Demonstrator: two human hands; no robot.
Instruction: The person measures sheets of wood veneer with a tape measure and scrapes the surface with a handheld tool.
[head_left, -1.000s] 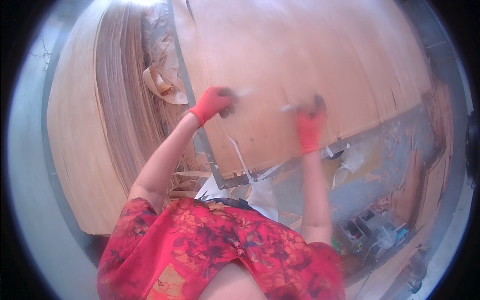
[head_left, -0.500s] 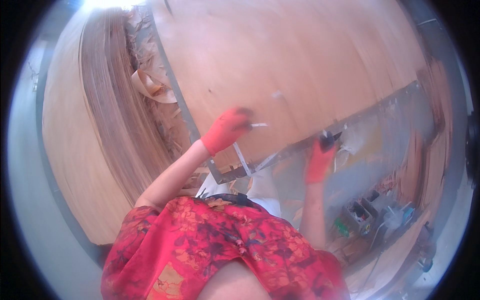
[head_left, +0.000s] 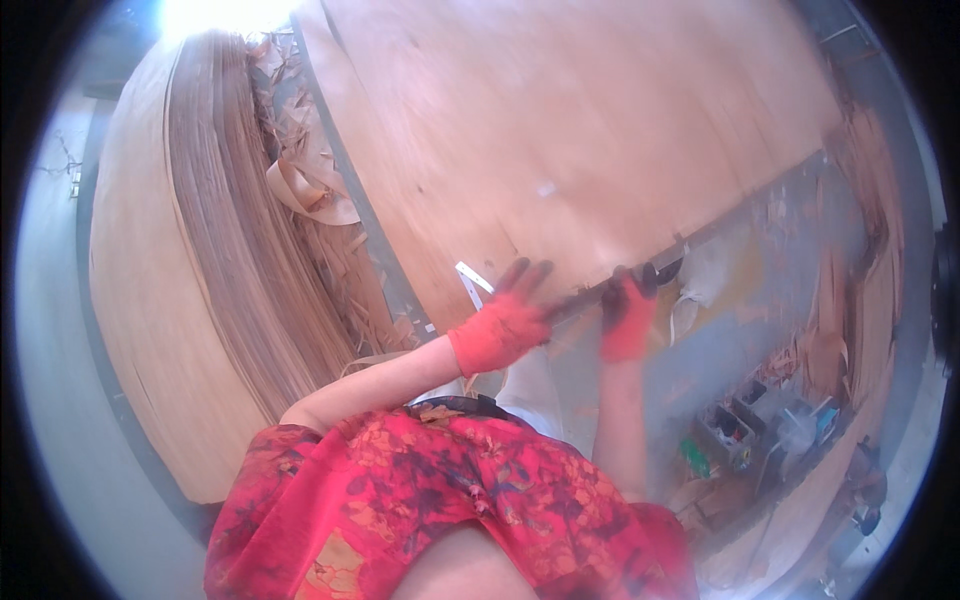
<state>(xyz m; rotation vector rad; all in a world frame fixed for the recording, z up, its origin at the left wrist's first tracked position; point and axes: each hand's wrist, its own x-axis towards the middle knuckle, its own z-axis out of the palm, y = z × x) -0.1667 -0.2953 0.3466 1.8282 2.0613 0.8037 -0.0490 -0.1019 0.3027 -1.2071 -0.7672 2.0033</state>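
Wooden sheet (head_left: pixel 600 130) fills the frame's upper middle. Just below centre, the left hand (head_left: pixel 500 326) slants up rightward at the sheet's lower edge, fingers spread, unclosed; beside it, the right hand (head_left: pixel 628 318) points upward, fingers bent at that edge, whether gripping I cannot tell.

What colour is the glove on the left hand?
The glove is orange-red with dark fingertips; the head view shows it best.
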